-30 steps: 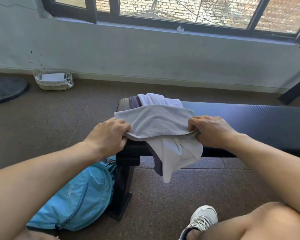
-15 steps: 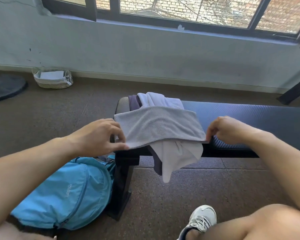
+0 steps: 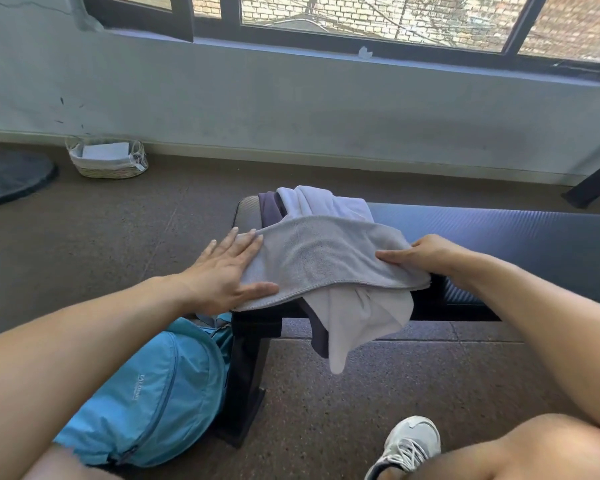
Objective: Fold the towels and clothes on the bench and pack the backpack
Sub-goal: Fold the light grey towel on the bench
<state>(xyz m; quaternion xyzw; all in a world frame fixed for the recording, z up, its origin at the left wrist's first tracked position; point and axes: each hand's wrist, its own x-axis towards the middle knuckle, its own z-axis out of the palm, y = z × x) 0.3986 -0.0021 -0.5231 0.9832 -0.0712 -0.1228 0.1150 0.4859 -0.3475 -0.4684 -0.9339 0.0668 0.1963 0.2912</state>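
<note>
A folded grey towel [image 3: 326, 261] lies on top of a white garment [image 3: 361, 323] and a dark purple garment [image 3: 269, 207], all heaped on the left end of the black padded bench [image 3: 516, 237]. The white and purple garments hang over the bench's near edge. My left hand [image 3: 222, 271] presses flat on the towel's left end, fingers straight. My right hand [image 3: 430, 254] grips the towel's right end, thumb on top and fingers curled. A light blue backpack [image 3: 146, 393] lies on the floor against the bench leg, below my left arm.
A wicker basket [image 3: 108, 161] stands by the far wall at the left, beside a round black base [image 3: 11, 178]. The bench leg [image 3: 246, 375] stands between the backpack and my white shoe [image 3: 409, 445]. A dark slanted bar [image 3: 593, 185] is at the far right.
My left hand let go of its pinch on the towel's left corner and now lies flat on it. My right hand moved back onto the towel's right end.
</note>
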